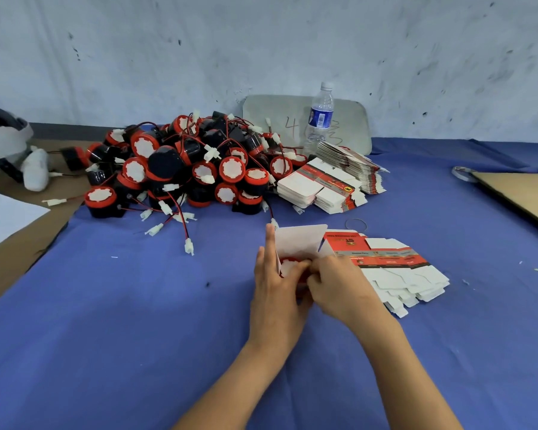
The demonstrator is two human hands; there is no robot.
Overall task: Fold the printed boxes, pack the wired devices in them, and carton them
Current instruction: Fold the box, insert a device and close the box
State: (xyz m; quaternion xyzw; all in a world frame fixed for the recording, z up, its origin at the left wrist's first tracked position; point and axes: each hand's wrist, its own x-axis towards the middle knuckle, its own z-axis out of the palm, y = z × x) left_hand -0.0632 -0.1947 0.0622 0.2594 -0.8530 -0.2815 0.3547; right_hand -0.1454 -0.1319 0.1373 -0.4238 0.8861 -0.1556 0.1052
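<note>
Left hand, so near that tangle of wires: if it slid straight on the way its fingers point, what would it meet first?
Probably the white plastic plug on a red-and-black wire, just beyond the fingertips of the left hand; depth is unclear.

One bottle (320,116), one open box (298,240) (devices (180,162) uncountable).

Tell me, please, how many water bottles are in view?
1. The water bottle stands upright at the back, behind the flat box stacks, right of the device pile, which could hide others.
</note>
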